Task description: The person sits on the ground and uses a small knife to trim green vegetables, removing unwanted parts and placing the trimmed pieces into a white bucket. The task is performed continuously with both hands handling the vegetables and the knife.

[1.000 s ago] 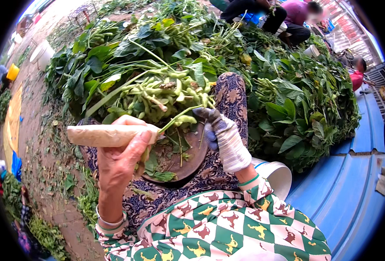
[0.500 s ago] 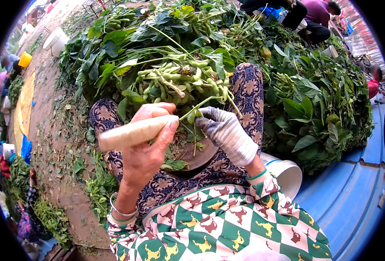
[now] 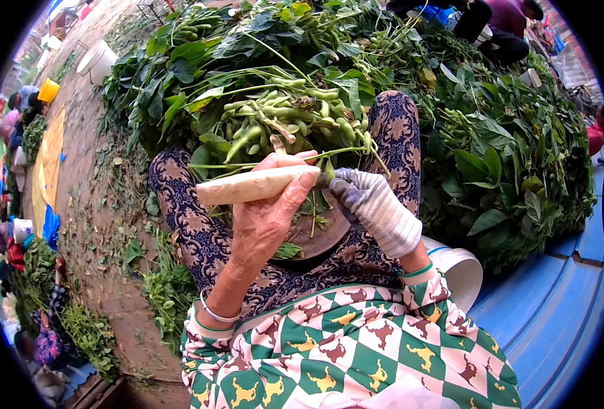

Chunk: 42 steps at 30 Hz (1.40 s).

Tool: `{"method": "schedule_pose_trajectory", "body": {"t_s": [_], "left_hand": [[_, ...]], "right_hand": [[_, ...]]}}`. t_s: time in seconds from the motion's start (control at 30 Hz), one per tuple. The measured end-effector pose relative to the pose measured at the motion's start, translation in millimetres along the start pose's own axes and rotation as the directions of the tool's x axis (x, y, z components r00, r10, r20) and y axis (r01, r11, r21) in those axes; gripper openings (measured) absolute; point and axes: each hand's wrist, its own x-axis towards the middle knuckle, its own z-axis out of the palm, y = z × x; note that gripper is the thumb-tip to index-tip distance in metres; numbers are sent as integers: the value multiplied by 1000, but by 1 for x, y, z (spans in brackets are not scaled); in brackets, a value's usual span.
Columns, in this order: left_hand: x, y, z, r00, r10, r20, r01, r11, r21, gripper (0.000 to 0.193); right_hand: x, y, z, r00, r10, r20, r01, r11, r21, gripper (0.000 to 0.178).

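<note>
My bare left hand, a bangle at its wrist, is closed round a thick, pale wooden handle. Its broad end sticks out to the left; whatever the other end carries is hidden by my fingers. Close beside it, my right hand wears a white-and-grey knitted glove and pinches a green stem with a pod on it. Just beyond both hands lies a bunch of bean plants thick with green pods. Below them, between my knees, sits a round brown vessel, partly covered by leaves and my hands.
Leafy bean plants are heaped ahead and to the right. A white bucket lies by my right hip, near blue corrugated sheeting. Leaf scraps litter the brown ground. People work at the far right and along the left edge.
Both hands have shifted a little right in the picture, as has the whole scene. The handle has swung from tilted to nearly level, and my left fingertips sit closer to the gloved hand.
</note>
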Motion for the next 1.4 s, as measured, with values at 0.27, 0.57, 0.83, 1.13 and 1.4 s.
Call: {"method": "schedule_pose_trajectory", "body": {"t_s": [0.27,0.57,0.83,1.13,1.4], "left_hand": [[3,-14,4,997,73,22,-75,989,128,10],[4,-12,1,999,28,33,-31,994,108,6],[3,-18,-1,999,25,45,-34,978,206,3],[1,-28,-1,995,-48,86,43,998,52,5],[1,-27,-7,988,-142,61,147,985,-90,4]], "right_hand": [[4,12,5,978,-164,-126,135,967,-216,19],[5,16,9,965,-201,-170,140,938,-316,19],[1,21,8,998,-57,-41,57,998,-9,16],[8,36,11,972,-231,-52,205,932,-300,20],[-15,22,-4,967,93,239,-182,906,383,30]]}}
